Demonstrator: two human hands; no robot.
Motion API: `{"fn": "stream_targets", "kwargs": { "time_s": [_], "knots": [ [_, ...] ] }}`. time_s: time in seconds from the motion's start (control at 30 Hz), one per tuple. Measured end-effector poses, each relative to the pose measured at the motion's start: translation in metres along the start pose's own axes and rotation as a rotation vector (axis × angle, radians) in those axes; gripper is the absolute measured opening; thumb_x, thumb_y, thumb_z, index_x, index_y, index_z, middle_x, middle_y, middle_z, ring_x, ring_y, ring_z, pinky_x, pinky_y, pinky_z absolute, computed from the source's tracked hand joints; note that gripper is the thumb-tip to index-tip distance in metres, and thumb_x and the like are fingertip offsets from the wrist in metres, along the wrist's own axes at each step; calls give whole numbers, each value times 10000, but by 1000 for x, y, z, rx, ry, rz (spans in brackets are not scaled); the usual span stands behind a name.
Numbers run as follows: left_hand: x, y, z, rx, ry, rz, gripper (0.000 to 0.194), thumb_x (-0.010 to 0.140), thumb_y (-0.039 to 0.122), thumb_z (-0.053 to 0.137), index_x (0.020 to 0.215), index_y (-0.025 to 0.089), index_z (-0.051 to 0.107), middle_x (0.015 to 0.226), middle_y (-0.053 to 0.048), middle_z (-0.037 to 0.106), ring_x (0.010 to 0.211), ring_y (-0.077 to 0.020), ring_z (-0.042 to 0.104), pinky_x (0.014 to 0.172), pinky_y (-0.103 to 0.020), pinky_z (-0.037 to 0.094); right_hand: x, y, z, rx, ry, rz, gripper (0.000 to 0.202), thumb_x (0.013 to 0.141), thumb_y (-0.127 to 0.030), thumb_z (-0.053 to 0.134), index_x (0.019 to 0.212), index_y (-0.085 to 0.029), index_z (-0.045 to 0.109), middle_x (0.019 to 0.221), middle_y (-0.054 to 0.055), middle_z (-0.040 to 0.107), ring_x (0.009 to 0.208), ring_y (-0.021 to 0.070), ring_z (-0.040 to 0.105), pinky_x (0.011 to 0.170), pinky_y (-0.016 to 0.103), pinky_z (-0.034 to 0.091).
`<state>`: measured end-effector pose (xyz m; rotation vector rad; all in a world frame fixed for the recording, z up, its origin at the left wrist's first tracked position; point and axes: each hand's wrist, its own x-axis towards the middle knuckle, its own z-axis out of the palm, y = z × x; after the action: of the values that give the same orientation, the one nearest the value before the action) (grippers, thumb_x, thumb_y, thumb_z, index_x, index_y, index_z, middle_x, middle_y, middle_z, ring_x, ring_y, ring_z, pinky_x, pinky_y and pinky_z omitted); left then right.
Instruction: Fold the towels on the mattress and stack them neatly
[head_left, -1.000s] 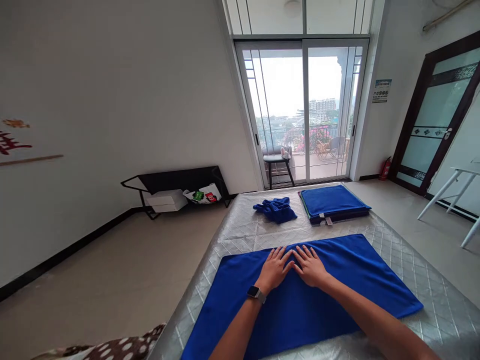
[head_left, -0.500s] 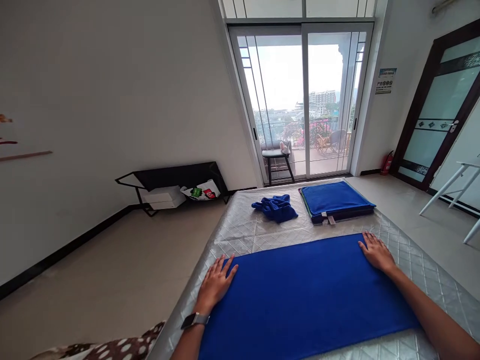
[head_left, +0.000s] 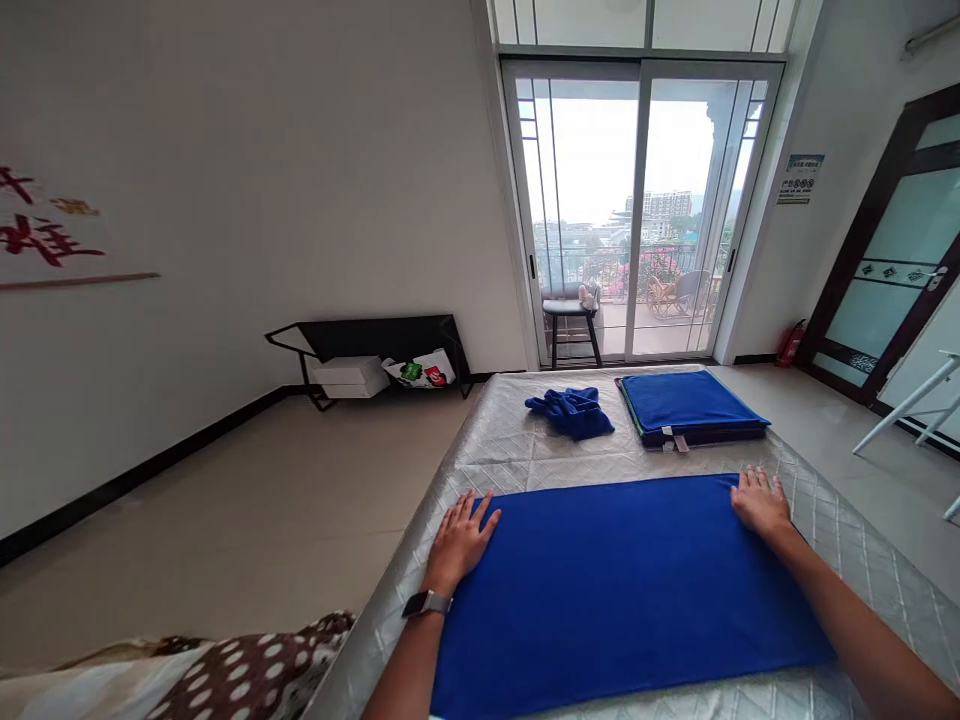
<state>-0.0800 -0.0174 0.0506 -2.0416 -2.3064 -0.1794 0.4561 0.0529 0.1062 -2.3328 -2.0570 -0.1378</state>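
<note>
A blue towel (head_left: 622,590) lies spread flat on the silver quilted mattress (head_left: 495,440) in front of me. My left hand (head_left: 461,540) rests on its far left corner, palm down with the fingers apart. At the far right corner, my right hand (head_left: 761,503) lies on the towel, its fingers reaching to the far edge. Beyond the spread towel are a crumpled blue towel (head_left: 571,412) and, to its right, a neat stack of folded towels (head_left: 690,402) with white tags at the near edge.
A brown polka-dot fabric (head_left: 247,680) is at the lower left beside the mattress. Along the left wall stands a low black rack (head_left: 375,340) with white boxes (head_left: 349,377) and a printed bag (head_left: 420,370). Sliding glass doors (head_left: 641,220) rise behind the mattress; white table legs (head_left: 900,410) stand at right.
The view has turned slightly left, so the scene sits further right. My right hand's fingers look more bunched at the corner. My left hand stays on its corner.
</note>
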Motion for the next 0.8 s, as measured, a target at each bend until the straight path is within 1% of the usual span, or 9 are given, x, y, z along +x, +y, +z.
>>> {"fn": "stream_targets", "kwargs": {
  "time_s": [0.07, 0.13, 0.2, 0.27, 0.37, 0.43, 0.5, 0.67, 0.8],
  "knots": [
    [0, 1, 0, 4, -4, -10, 579, 1008, 503, 319, 1518, 242, 397, 1570, -99, 415, 1479, -281, 301, 1202, -487, 245, -12, -40, -6, 21, 112, -126, 570, 922, -198, 314, 1445, -62, 495, 1506, 205, 459, 1446, 322, 344, 1179, 557, 221],
    [1, 2, 0, 10, -7, -16, 584, 1008, 501, 327, 1531, 243, 368, 1576, -108, 402, 1475, -281, 312, 1201, -492, 243, -32, -94, -9, 98, 128, -328, 556, 958, -249, 299, 1460, -101, 487, 1517, 160, 458, 1457, 293, 327, 1194, 511, 213],
    [2, 3, 0, 11, -3, -18, 588, 1009, 505, 328, 1534, 240, 361, 1582, -119, 387, 1470, -283, 323, 1200, -497, 242, -54, -148, -7, 200, 27, -540, 572, 1002, -373, 273, 1503, -146, 433, 1545, 104, 432, 1472, 246, 302, 1208, 441, 203],
    [3, 3, 1, 5, 3, -23, 589, 1009, 507, 332, 1531, 236, 366, 1587, -125, 376, 1470, -283, 324, 1201, -493, 241, -72, -192, -1, 293, -87, -665, 608, 1014, -470, 252, 1533, -180, 380, 1577, 71, 382, 1485, 229, 271, 1213, 425, 193],
    [3, 3, 4, 8, 15, -25, 575, 1015, 491, 328, 1529, 235, 371, 1584, -126, 381, 1468, -280, 329, 1198, -490, 249, -81, -220, 7, 366, -149, -717, 646, 1010, -535, 240, 1559, -204, 319, 1608, 62, 311, 1505, 227, 209, 1222, 437, 146],
    [3, 2, 6, 16, 28, -17, 567, 1018, 477, 328, 1527, 233, 375, 1575, -130, 397, 1460, -280, 344, 1192, -493, 263, -76, -212, 10, 363, -153, -706, 640, 1012, -533, 227, 1564, -218, 304, 1615, 53, 295, 1509, 214, 195, 1225, 430, 122],
    [3, 0, 8, 16, 44, -7, 564, 1016, 475, 338, 1523, 233, 384, 1563, -133, 415, 1451, -288, 362, 1185, -502, 275, -64, -187, 12, 328, -156, -659, 640, 1011, -530, 217, 1564, -218, 303, 1616, 48, 294, 1508, 202, 199, 1226, 419, 119],
    [2, -3, 8, -2, 43, 14, 572, 1003, 485, 368, 1517, 236, 398, 1566, -127, 412, 1452, -301, 356, 1183, -518, 273, -22, -81, 18, 179, -117, -377, 640, 1007, -496, 205, 1567, -200, 295, 1616, 47, 301, 1506, 198, 205, 1223, 426, 158],
    [3, -4, 10, 12, 34, 12, 571, 1000, 458, 373, 1523, 229, 387, 1574, -125, 399, 1455, -300, 351, 1190, -513, 259, 3, -2, 26, 82, -104, -150, 656, 1001, -427, 195, 1559, -93, 287, 1616, 107, 287, 1502, 224, 218, 1220, 441, 181]
  ]
}}
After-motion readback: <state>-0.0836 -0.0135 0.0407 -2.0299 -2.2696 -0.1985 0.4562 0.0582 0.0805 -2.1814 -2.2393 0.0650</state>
